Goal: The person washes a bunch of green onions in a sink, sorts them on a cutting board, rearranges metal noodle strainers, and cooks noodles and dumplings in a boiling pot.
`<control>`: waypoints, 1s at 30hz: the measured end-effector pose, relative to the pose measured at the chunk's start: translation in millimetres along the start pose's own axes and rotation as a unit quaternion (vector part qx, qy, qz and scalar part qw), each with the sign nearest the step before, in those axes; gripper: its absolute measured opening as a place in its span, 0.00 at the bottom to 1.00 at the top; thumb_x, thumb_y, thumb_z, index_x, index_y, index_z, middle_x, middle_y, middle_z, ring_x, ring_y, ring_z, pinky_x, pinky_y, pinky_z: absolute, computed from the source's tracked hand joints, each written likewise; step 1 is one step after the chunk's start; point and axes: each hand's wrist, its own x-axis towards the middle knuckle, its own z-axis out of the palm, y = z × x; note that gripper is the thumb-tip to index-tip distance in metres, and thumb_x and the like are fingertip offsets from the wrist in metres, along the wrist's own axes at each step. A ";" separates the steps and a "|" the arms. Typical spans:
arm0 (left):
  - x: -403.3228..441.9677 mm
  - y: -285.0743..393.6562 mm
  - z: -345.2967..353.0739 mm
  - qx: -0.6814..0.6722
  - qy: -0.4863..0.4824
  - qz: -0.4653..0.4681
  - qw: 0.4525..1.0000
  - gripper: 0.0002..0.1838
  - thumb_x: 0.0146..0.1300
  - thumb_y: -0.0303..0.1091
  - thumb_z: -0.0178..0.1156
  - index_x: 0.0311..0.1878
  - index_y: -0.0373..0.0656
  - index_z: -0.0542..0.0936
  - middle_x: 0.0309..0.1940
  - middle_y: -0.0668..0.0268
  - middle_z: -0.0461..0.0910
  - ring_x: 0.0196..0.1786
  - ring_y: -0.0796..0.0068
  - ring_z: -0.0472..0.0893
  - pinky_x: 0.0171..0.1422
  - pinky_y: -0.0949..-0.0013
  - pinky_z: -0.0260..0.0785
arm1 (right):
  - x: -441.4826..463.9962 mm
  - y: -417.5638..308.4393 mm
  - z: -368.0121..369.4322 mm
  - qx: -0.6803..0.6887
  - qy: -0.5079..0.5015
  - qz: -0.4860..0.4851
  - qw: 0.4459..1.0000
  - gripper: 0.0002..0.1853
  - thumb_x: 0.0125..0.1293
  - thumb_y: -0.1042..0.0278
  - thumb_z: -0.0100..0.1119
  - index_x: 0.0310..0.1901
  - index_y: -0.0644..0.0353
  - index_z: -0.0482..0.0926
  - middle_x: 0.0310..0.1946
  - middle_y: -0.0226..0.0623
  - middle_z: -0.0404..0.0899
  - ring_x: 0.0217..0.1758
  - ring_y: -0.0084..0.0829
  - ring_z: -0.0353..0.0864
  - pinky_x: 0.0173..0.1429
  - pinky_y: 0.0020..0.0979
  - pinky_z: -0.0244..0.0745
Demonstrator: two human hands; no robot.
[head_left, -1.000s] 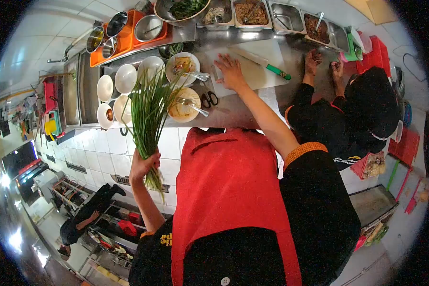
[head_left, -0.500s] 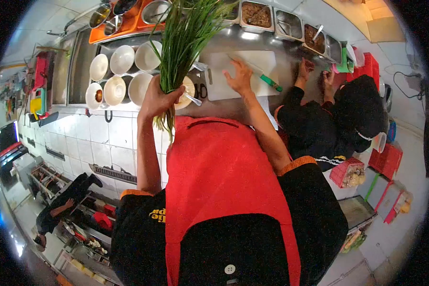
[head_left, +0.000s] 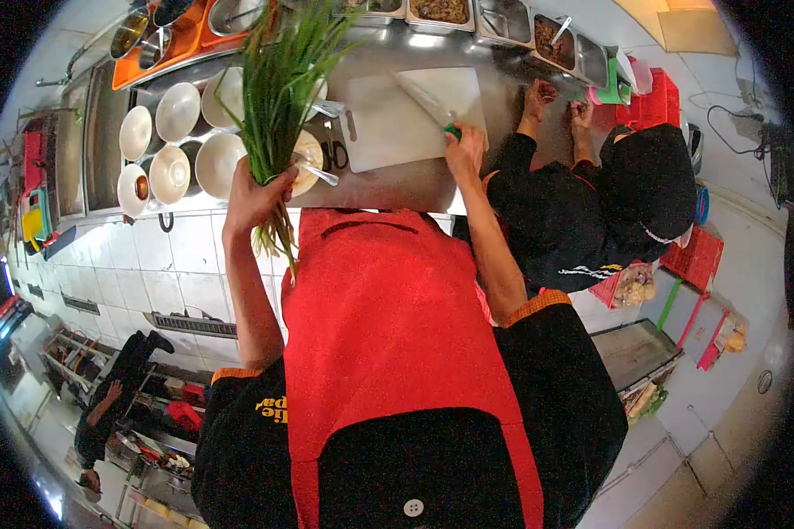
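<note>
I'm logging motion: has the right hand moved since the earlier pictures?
Yes. The right hand has moved rightward across the cutting board, to the green knife handle.

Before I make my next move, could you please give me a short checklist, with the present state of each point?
1. Greens gripped: ok, the left hand holds them near the stem ends.
2. Knife gripped: ok, the right hand is on its handle.
3. Left hand away from knife: ok, it is left of the board.
4. Greens clear of bowls: not ok, they overlap some in this view.
5. Co-worker's hands off the board: ok.
6. Knife touching board: cannot tell.
</note>
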 end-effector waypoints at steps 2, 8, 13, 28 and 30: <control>-1.4 -6.2 -7.5 -0.012 0.026 -0.005 1.000 0.07 0.60 0.29 0.66 0.35 0.36 0.79 0.19 0.68 0.77 0.20 0.80 0.75 0.23 0.74 0.65 | -21.4 -16.5 3.8 0.111 0.014 -0.020 0.993 0.10 0.67 0.69 0.56 0.46 0.64 0.76 0.41 0.53 0.76 0.47 0.56 0.74 0.53 0.50 0.69; 1.5 -14.3 -14.9 -0.006 0.068 -0.029 0.997 0.08 0.60 0.30 0.66 0.36 0.36 0.79 0.19 0.68 0.78 0.20 0.80 0.76 0.23 0.74 0.65 | -84.4 -67.0 28.5 0.172 -0.106 -0.055 0.978 0.15 0.73 0.61 0.47 0.46 0.67 0.74 0.41 0.60 0.77 0.44 0.61 0.76 0.48 0.52 0.72; 1.8 -2.8 -14.0 0.006 0.057 -0.023 0.998 0.09 0.60 0.31 0.66 0.37 0.36 0.79 0.19 0.68 0.77 0.20 0.80 0.75 0.23 0.74 0.65 | -59.5 -45.0 2.9 0.055 -0.137 0.045 0.988 0.19 0.73 0.56 0.47 0.43 0.68 0.76 0.37 0.61 0.79 0.42 0.63 0.78 0.47 0.55 0.73; -1.5 -9.5 -22.4 0.020 0.060 -0.021 0.998 0.07 0.58 0.29 0.66 0.35 0.36 0.78 0.19 0.67 0.77 0.19 0.80 0.75 0.23 0.73 0.65 | -36.6 -11.7 -4.4 0.023 -0.034 0.198 0.979 0.27 0.73 0.47 0.45 0.36 0.68 0.79 0.30 0.64 0.80 0.37 0.64 0.80 0.41 0.56 0.74; 0.7 -16.2 -22.4 0.006 0.064 -0.017 0.998 0.08 0.58 0.29 0.66 0.35 0.36 0.78 0.19 0.67 0.77 0.19 0.80 0.75 0.23 0.73 0.65 | -62.5 -40.6 -4.4 -0.001 -0.094 0.107 0.990 0.27 0.73 0.47 0.46 0.35 0.69 0.79 0.28 0.63 0.79 0.36 0.64 0.80 0.39 0.55 0.74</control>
